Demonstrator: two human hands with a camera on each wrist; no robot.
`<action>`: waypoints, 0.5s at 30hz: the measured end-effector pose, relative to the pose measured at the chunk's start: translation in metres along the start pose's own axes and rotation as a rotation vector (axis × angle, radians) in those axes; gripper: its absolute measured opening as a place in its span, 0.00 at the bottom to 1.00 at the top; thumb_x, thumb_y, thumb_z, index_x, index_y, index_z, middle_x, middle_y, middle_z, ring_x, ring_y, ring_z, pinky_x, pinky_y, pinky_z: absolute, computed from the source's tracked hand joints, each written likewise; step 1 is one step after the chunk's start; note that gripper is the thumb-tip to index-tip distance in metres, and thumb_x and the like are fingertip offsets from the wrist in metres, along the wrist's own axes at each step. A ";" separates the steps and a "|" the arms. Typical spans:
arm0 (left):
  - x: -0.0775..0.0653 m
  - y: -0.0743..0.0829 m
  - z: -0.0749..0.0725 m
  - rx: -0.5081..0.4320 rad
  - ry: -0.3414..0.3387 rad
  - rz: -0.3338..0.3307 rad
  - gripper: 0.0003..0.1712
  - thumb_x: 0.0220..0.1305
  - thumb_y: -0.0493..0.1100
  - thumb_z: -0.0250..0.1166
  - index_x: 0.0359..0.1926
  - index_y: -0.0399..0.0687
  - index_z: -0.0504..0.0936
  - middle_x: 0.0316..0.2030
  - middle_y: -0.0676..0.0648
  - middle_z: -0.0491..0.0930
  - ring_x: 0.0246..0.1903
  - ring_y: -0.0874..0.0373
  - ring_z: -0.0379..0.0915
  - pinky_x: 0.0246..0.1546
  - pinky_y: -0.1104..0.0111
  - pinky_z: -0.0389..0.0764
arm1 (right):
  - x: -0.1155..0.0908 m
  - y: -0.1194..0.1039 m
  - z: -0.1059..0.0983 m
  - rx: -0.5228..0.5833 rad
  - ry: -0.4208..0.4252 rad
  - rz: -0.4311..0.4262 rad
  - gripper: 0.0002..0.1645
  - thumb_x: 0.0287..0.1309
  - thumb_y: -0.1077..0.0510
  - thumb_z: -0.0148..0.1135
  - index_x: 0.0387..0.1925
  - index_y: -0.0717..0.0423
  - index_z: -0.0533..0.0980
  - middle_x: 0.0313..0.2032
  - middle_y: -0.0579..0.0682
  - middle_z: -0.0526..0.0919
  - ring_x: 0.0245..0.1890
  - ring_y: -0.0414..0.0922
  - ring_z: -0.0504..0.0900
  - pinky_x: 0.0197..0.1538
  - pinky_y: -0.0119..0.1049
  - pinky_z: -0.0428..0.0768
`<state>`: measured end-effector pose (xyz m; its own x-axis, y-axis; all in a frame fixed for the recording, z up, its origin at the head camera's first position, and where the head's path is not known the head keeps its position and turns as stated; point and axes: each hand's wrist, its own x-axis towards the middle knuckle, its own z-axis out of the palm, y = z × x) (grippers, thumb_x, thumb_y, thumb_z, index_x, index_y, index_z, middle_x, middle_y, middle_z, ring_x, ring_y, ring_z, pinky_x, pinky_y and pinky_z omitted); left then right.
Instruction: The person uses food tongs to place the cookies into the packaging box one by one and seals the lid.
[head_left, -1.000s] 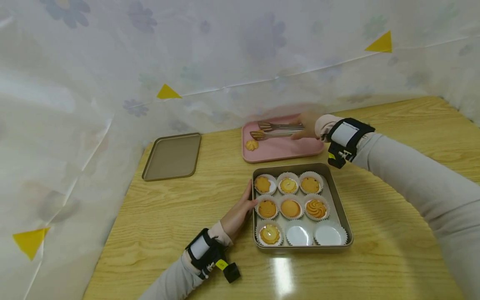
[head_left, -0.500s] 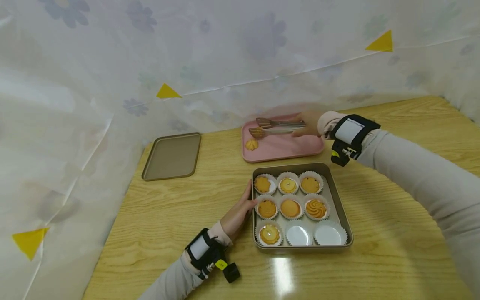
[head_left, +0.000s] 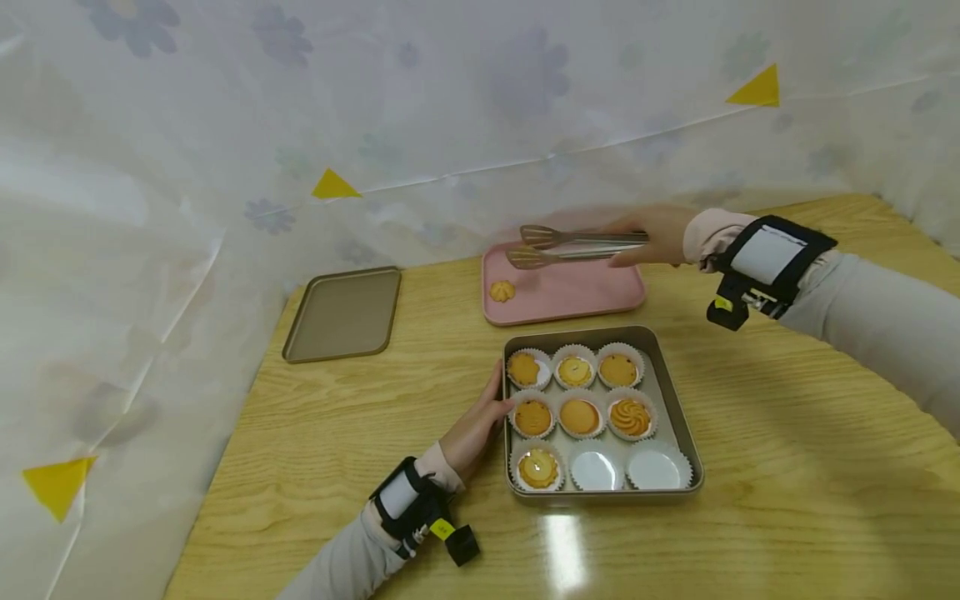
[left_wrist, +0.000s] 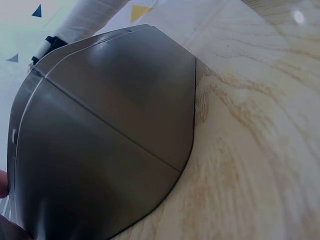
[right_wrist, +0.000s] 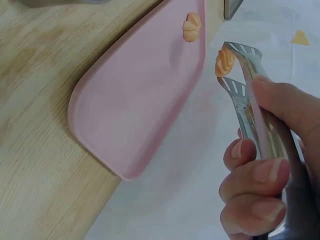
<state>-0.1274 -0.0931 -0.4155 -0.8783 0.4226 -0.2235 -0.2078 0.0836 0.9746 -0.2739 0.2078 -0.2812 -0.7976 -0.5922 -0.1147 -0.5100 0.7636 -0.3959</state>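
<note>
Tongs [head_left: 588, 239] higher above wooden table [head_left: 360, 417]

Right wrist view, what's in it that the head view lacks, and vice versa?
Only the right wrist view clearly shows a ridged orange cookie between the slotted tips of silver metal tongs.

Only the head view shows the left hand and golden cookies in white fluted paper cups.

Both show the tongs, right hand, pink rectangular tray, a small scalloped cookie on it and the wooden table.

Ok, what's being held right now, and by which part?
The right grip holds tongs by their arms, behind the slotted heads; a cookie sits between those. The left grip rests against the side of the tin.
</note>
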 end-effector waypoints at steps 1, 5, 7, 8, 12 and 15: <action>0.000 0.000 0.000 0.008 -0.001 0.000 0.42 0.68 0.37 0.43 0.77 0.44 0.31 0.76 0.39 0.28 0.74 0.46 0.22 0.73 0.52 0.32 | -0.005 0.001 -0.002 -0.001 0.002 0.009 0.39 0.62 0.48 0.62 0.69 0.62 0.64 0.61 0.69 0.71 0.11 0.43 0.71 0.19 0.39 0.75; -0.001 0.000 -0.002 0.017 -0.001 -0.012 0.42 0.69 0.39 0.44 0.77 0.47 0.31 0.76 0.41 0.27 0.74 0.47 0.21 0.73 0.51 0.31 | -0.022 0.009 -0.006 0.017 0.003 0.028 0.39 0.62 0.48 0.62 0.69 0.61 0.63 0.58 0.67 0.73 0.10 0.43 0.70 0.17 0.38 0.74; -0.001 0.000 -0.002 0.020 -0.001 -0.015 0.42 0.69 0.40 0.44 0.77 0.47 0.31 0.76 0.42 0.27 0.74 0.47 0.21 0.73 0.51 0.32 | -0.030 0.012 -0.006 0.026 0.007 0.025 0.39 0.62 0.49 0.62 0.69 0.62 0.63 0.58 0.67 0.73 0.10 0.44 0.70 0.17 0.39 0.74; -0.001 0.000 -0.003 0.022 0.001 -0.016 0.42 0.70 0.40 0.44 0.77 0.48 0.31 0.76 0.42 0.27 0.74 0.47 0.21 0.73 0.52 0.32 | -0.034 0.013 -0.006 0.037 0.008 0.019 0.39 0.62 0.50 0.62 0.69 0.62 0.63 0.58 0.68 0.73 0.09 0.44 0.69 0.16 0.39 0.74; -0.002 -0.001 -0.003 0.040 0.005 -0.014 0.42 0.70 0.41 0.44 0.77 0.48 0.31 0.76 0.44 0.27 0.74 0.49 0.19 0.73 0.51 0.30 | -0.049 0.017 -0.003 0.053 0.015 -0.001 0.38 0.62 0.52 0.63 0.69 0.62 0.63 0.56 0.66 0.75 0.09 0.43 0.69 0.16 0.37 0.73; -0.002 0.000 -0.003 0.041 0.003 -0.009 0.42 0.70 0.40 0.44 0.77 0.47 0.31 0.76 0.44 0.26 0.74 0.48 0.19 0.72 0.51 0.29 | -0.060 0.018 0.000 0.047 0.036 0.004 0.37 0.61 0.53 0.64 0.68 0.61 0.65 0.51 0.62 0.78 0.09 0.41 0.69 0.16 0.36 0.73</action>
<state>-0.1270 -0.0968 -0.4152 -0.8777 0.4190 -0.2326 -0.1983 0.1241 0.9722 -0.2347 0.2570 -0.2812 -0.8109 -0.5792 -0.0835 -0.4921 0.7522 -0.4381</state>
